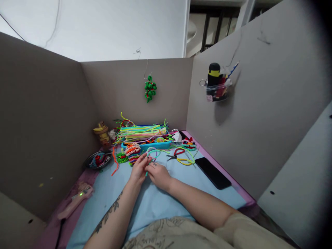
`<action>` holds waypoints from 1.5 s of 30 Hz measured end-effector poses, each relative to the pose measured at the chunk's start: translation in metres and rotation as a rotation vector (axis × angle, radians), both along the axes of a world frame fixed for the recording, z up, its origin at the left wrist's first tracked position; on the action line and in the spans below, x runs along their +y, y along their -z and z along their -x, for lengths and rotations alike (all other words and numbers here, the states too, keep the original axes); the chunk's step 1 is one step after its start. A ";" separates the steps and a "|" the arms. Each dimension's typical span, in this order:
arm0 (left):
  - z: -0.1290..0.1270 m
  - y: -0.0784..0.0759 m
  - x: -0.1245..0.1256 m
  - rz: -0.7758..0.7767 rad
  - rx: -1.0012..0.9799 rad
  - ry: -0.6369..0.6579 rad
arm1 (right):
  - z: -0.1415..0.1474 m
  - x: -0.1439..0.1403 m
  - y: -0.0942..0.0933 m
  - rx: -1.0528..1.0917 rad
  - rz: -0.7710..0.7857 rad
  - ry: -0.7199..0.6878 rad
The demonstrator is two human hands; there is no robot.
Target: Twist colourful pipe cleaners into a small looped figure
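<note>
My left hand is closed, its fingertips pinching a looped mint-green and purple cord. Close beside it, my right hand has its fingers curled in on the same cord, and a short green end pokes out below them. The hands nearly touch above a light blue cloth. Just beyond them lie an orange and white knotted piece and a green knotted piece. To the right of the hands rest scissors with red and yellow handles, blades pointing left.
A blue tray heaped with colourful cords stands at the back. At left are a dark bowl, a brown and yellow cup and a pink glue gun. A black phone lies right. Grey panels enclose the table.
</note>
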State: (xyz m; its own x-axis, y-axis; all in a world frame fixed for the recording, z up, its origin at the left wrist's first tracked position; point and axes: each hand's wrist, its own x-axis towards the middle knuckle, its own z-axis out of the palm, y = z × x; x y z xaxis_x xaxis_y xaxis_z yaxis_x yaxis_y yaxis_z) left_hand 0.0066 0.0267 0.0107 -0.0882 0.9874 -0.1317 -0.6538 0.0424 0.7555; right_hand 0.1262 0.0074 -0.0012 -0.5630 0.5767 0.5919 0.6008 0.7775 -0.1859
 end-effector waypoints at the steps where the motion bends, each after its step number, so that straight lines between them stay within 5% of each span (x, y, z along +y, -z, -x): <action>1: 0.000 0.000 0.000 -0.007 0.000 -0.009 | 0.000 0.000 0.001 -0.010 -0.017 -0.043; 11: 0.006 0.004 0.005 -0.010 -0.015 -0.023 | 0.006 -0.020 -0.002 -0.162 -0.174 -0.577; 15: 0.008 0.005 0.009 -0.028 0.006 -0.037 | 0.004 -0.027 -0.007 -0.044 -0.090 -0.730; 17: 0.009 0.005 0.009 -0.018 0.087 -0.047 | 0.000 -0.024 -0.009 0.153 0.006 -0.618; 20: 0.008 0.004 0.008 -0.096 0.258 -0.074 | -0.008 -0.009 -0.010 0.467 0.059 -0.268; 24: 0.002 0.002 0.002 -0.222 0.476 -0.121 | -0.019 0.014 -0.010 0.590 0.024 0.018; 35: -0.005 0.001 -0.008 -0.324 0.663 -0.100 | -0.023 0.023 -0.013 0.665 0.061 0.129; 45: -0.002 0.008 -0.005 -0.387 0.718 -0.185 | -0.019 0.021 -0.004 0.578 -0.009 0.054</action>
